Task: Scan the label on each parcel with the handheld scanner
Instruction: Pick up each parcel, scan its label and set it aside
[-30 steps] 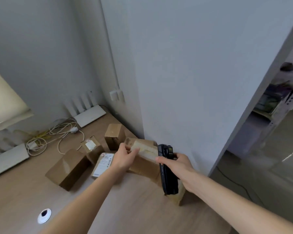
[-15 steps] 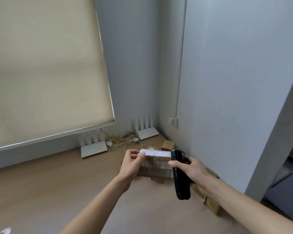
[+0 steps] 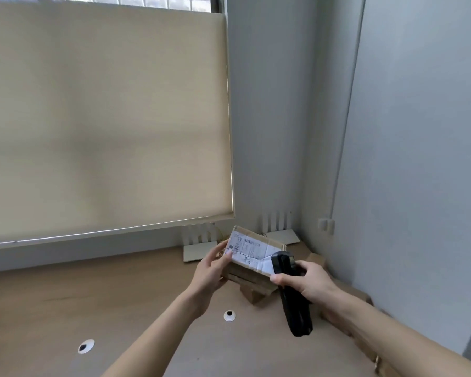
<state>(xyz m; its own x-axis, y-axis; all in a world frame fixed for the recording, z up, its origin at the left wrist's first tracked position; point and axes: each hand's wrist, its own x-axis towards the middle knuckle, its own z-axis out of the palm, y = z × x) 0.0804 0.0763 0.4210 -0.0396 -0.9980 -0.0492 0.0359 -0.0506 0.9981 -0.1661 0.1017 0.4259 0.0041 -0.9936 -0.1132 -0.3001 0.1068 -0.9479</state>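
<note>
Left hand [image 3: 211, 270] grips left end of cardboard parcel [image 3: 252, 263], thumb on top by white label [image 3: 249, 248], fingers curled under. Parcel held above desk [image 3: 52, 308], label face up, tilted toward camera. Right hand [image 3: 306, 278] wrapped round black handheld scanner [image 3: 291, 292]; scanner head at label's right end, just above it. Walls close behind and right; open desk surface to left. More parcels beneath and right, partly hidden; count unclear. Two cable grommets [image 3: 229, 316] in desk. Two white routers [image 3: 279, 232] by wall.

label [image 3: 249, 248] print blurred | scanner [image 3: 291, 292] covers label corner | lower parcels [image 3: 256, 291] half-hidden
</note>
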